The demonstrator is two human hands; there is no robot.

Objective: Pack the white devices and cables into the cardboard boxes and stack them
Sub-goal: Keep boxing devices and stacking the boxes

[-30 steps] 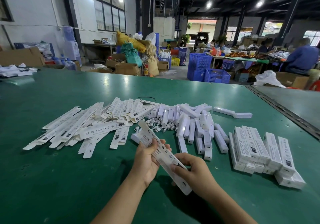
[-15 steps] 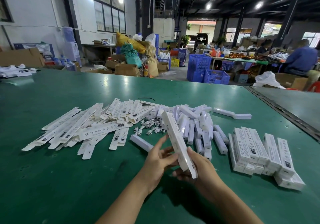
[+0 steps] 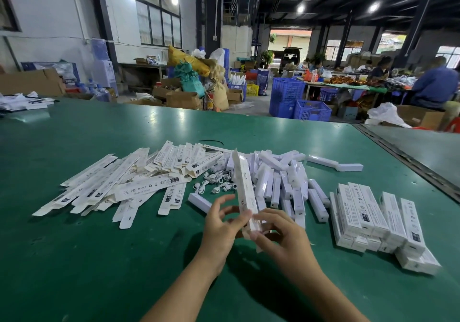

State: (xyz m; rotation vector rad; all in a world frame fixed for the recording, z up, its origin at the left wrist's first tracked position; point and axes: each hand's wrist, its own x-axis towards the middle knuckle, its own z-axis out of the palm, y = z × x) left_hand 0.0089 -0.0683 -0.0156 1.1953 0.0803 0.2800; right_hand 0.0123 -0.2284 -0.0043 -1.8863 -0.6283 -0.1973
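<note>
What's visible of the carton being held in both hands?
The carton is a long, slim white cardboard sleeve with small dark print on one face. It slants up and away above the green table. The left hand and right hand pinch its near end; whether that end is closed is unclear.

A factory packing hall: long green worktable (image 3: 99, 259), blue plastic crates (image 3: 287, 91), cardboard cartons (image 3: 183, 100), seated workers (image 3: 435, 85) beyond.
</note>
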